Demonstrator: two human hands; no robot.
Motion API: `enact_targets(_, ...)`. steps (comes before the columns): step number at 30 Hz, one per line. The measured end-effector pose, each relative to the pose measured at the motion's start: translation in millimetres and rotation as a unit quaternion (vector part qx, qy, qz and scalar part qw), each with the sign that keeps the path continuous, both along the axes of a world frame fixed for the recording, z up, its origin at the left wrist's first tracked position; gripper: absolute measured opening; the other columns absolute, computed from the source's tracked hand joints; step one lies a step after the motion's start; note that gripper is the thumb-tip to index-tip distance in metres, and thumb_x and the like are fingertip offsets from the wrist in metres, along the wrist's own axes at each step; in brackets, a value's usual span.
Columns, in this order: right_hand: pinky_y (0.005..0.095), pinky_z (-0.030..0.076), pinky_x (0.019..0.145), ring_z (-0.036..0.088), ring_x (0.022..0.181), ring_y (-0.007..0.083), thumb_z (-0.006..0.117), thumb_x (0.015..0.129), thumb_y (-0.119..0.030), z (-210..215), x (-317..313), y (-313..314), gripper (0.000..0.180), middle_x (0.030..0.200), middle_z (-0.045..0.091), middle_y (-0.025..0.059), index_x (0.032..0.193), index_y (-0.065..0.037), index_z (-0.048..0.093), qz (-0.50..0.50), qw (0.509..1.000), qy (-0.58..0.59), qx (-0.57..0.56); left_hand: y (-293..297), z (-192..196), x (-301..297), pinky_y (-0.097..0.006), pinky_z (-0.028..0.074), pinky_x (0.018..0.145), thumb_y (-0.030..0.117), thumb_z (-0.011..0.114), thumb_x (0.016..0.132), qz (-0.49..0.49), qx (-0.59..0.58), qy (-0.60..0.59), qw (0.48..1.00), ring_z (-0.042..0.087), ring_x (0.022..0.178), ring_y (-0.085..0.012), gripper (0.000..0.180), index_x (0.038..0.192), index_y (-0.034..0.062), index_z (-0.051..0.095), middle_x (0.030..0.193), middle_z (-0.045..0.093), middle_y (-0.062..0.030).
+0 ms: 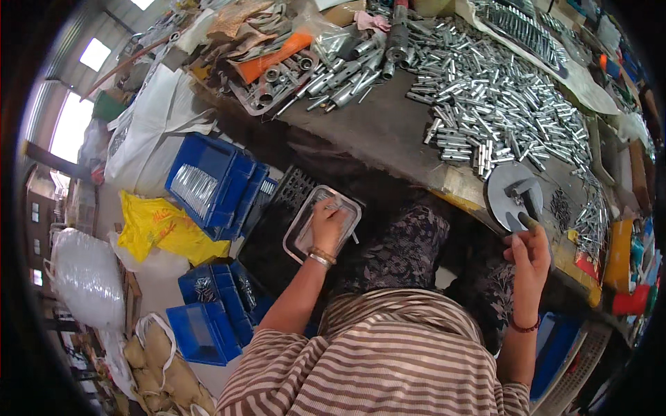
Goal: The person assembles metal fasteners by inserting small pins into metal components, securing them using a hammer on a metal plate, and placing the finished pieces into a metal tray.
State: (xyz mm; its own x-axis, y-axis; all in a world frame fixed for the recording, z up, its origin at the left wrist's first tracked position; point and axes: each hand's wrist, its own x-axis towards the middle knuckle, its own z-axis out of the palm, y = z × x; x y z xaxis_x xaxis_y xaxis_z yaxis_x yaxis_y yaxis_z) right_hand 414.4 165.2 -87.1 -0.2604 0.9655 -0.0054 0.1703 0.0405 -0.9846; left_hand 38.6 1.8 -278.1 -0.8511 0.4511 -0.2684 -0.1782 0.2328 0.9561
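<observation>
At the far left, a blue bin [208, 154] of shiny rods sits at ten o'clock from the left hand [329, 225]. That hand reaches over the metal tray [300, 234], which rests beside a black perforated crate [297, 184]. The step in hand looks like picking among small pieces in the tray. Its fingers bend down into the tray, hiding what lies beneath, so I cannot tell whether the grip is spread or pinching a piece. The tray lies directly under this grip; lifting a piece would call for a firm fingertip pinch.

Farther right, a heap of metal tubes [499, 97] covers the bench [361, 132], around twelve o'clock from the right hand [531, 254]. A round grey disc [501, 191] lies at eleven o'clock, close to that hand's fingertips. The right grip is curled, whether around something small I cannot tell.
</observation>
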Motion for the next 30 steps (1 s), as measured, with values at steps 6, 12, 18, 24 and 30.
enact_targets(6, 0.0219, 0.050, 0.069, 0.063, 0.083, 0.0063, 0.062, 0.103, -0.002, 1.2, -14.1, 4.0, 0.039, 0.099, 0.068, 0.0025, 0.141, 0.002, 0.059, -0.006, 1.000, 0.008, -0.017, -99.0, -184.6, -89.1, -0.034, 0.056, 0.078, -0.001, 0.075, 0.083, 0.044, -0.174, 0.119, 0.977, 0.070, 0.086, -0.0205, 0.023, 0.104, 0.0018, 0.066, 0.096, 0.071, -0.0125)
enact_targets(12, 0.0210, 0.050, 0.068, 0.062, 0.085, 0.0058, 0.062, 0.103, -0.001, -2.5, -7.2, 1.9, 0.039, 0.100, 0.068, 0.0021, 0.141, 0.002, 0.059, -0.028, 0.999, -0.028, -0.013, -45.2, -174.3, -84.8, -0.036, 0.054, 0.058, -0.002, 0.068, 0.087, 0.071, -0.155, -0.015, 0.985, 0.066, 0.063, -0.0200, 0.021, 0.106, 0.0053, 0.062, 0.073, 0.065, -0.0103)
enact_targets(18, 0.0208, 0.051, 0.067, 0.063, 0.082, 0.0058, 0.062, 0.102, -0.001, 1.0, -7.3, 4.7, 0.038, 0.101, 0.069, 0.0025, 0.140, 0.002, 0.060, -0.041, 0.999, -0.016, -0.018, -20.0, -158.6, -78.6, -0.035, 0.052, 0.050, 0.001, 0.070, 0.091, 0.099, -0.123, 0.000, 0.987, 0.064, 0.062, -0.0201, 0.024, 0.109, 0.0053, 0.055, 0.079, 0.064, -0.0123)
enact_targets(24, 0.0211, 0.052, 0.066, 0.067, 0.085, 0.0074, 0.066, 0.102, -0.004, 1.6, -9.4, 3.8, 0.039, 0.099, 0.069, 0.0018, 0.140, 0.001, 0.061, -0.010, 0.999, 0.010, -0.039, -65.7, -165.7, -105.5, -0.036, 0.055, 0.062, 0.002, 0.066, 0.091, 0.150, 0.072, -0.130, 0.978, 0.066, 0.070, -0.0238, 0.015, 0.105, 0.0053, 0.062, 0.082, 0.064, -0.0111)
enact_targets(30, 0.0220, 0.049, 0.065, 0.060, 0.075, 0.0045, 0.066, 0.101, -0.003, 6.9, -7.0, -1.4, 0.030, 0.091, 0.070, 0.0023, 0.131, 0.001, 0.065, -0.016, 0.999, -0.003, -0.051, 27.1, -17.2, -72.4, -0.030, 0.052, 0.070, 0.008, 0.070, 0.097, 0.023, 0.119, 0.344, 0.931, 0.063, 0.077, -0.0143, 0.021, 0.116, -0.0005, 0.068, 0.090, 0.067, -0.0060)
